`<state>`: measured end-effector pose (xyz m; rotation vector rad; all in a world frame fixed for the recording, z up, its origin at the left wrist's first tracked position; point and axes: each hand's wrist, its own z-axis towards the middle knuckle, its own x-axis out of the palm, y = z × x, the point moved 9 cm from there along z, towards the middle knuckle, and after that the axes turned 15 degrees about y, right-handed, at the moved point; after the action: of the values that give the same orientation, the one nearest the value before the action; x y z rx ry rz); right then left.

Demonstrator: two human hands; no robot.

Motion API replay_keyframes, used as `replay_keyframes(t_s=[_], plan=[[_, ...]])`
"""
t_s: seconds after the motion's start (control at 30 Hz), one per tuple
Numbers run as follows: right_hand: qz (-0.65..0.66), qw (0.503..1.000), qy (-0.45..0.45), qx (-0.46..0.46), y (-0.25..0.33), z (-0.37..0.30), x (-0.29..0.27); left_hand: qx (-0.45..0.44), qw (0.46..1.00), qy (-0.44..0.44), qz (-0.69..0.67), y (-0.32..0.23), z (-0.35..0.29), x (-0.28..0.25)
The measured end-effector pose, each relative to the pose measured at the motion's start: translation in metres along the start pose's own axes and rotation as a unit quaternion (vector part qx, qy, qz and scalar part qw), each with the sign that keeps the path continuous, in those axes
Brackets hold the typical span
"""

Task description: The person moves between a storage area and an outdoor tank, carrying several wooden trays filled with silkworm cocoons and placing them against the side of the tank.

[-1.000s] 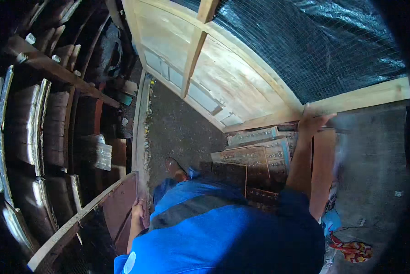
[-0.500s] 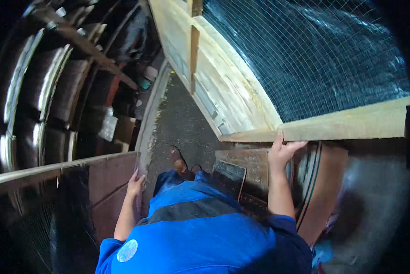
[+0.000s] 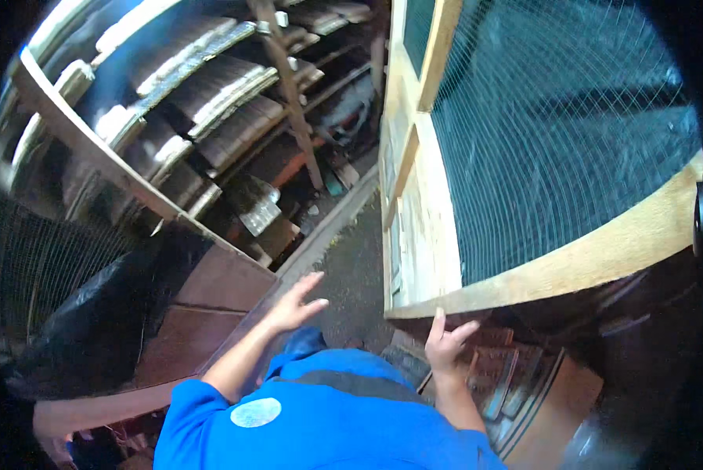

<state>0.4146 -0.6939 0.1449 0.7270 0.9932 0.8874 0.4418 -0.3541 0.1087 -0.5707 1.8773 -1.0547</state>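
A wooden door [image 3: 602, 254] with a pale frame and wire mesh [image 3: 555, 157] over dark plastic sheeting stands at my right. My right hand [image 3: 448, 348] is at its near lower edge, one finger up against the wood and the others spread. The fingers of my left hand [image 3: 293, 307] are apart and hold nothing; it is in front of me over the walkway. Close to that hand, on the left, is a second door [image 3: 218, 282] with a brown lower panel, mesh and black plastic.
Shelves with stacked boards [image 3: 234, 102] fill the far left, behind a wooden post [image 3: 293, 94]. A low kerb [image 3: 336, 211] runs along the dark walkway [image 3: 351, 266]. Framed panels and a brown board [image 3: 559, 407] lean below the right door.
My view has turned left. My left hand has come away from the left door's edge toward the middle. My right hand stays by the right door's edge, lower in view.
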Motion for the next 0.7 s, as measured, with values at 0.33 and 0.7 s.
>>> replay_keyframes(t_s=[0.33,0.7], plan=[[-0.123,0.965,0.216,-0.088,0.102,-0.021,0.094,0.197,0.979,0.047,-0.036,-0.113,-0.025,-0.028],[-0.113,0.903,0.373,-0.183,0.180,-0.007,0.195,0.252,0.939,-0.160,-0.170,-0.063,-0.098,-0.138]])
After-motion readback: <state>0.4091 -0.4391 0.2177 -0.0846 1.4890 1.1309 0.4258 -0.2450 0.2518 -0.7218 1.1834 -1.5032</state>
